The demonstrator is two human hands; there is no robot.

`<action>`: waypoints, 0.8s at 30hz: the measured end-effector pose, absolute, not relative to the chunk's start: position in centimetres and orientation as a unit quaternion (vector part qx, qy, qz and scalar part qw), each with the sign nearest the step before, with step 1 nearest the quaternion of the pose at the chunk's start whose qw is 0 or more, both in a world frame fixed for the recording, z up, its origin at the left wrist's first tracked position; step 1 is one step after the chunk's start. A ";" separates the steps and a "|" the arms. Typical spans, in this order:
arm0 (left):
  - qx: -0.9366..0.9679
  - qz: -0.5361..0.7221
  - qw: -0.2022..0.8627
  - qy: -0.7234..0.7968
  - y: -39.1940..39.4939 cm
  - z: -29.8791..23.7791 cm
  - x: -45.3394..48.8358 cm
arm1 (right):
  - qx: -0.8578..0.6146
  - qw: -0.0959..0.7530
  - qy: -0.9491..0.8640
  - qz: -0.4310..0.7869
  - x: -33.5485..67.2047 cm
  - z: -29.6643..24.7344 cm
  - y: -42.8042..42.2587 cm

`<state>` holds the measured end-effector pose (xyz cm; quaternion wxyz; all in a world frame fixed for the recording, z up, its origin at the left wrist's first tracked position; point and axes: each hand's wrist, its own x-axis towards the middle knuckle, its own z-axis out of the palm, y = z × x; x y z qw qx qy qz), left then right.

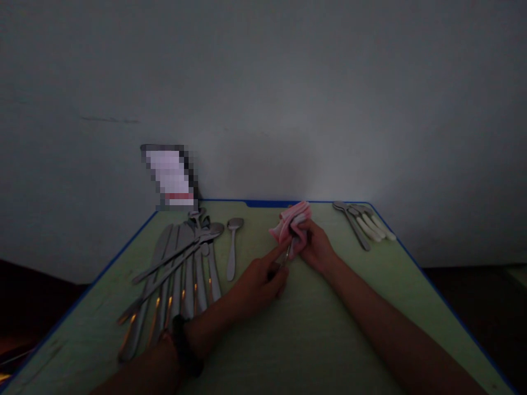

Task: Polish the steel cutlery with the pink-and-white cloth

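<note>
Near the middle of the table, my left hand (263,277) is closed around the handle of a piece of metal cutlery (286,254). Its far end is covered by a pink and white cloth (294,219), so its kind cannot be made out. My right hand (318,248) grips the cloth, bunched around that end. Just left of my hands lies a single spoon (232,249), bowl away from me. On the right, a dark-handled spoon (354,226) rests beside several white-handled pieces of cutlery (373,226).
Several table knives (175,274) lie side by side on the left, with long-handled spoons (181,252) across them. A lit screen (171,175), blurred out, leans on the wall (263,99) at the back left. Blue edging (411,255) borders the pale green table (313,340).
</note>
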<state>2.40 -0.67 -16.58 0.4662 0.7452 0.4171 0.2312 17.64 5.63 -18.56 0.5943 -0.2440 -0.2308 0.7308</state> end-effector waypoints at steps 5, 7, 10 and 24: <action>0.750 0.237 0.463 0.410 -0.8 -16.6 2.5 | -0.258 0.600 -0.228 0.722 17.7 -18.9 5.7; 0.752 0.238 0.461 0.407 -0.8 -16.6 2.5 | -0.261 0.601 -0.233 0.719 17.6 -18.8 5.6; 0.749 0.240 0.462 0.409 -0.8 -16.6 2.5 | -0.272 0.589 -0.224 0.727 17.5 -18.7 5.5; 0.758 0.234 0.445 0.416 -0.7 -16.5 2.5 | -0.264 0.565 -0.245 0.742 17.5 -18.1 5.4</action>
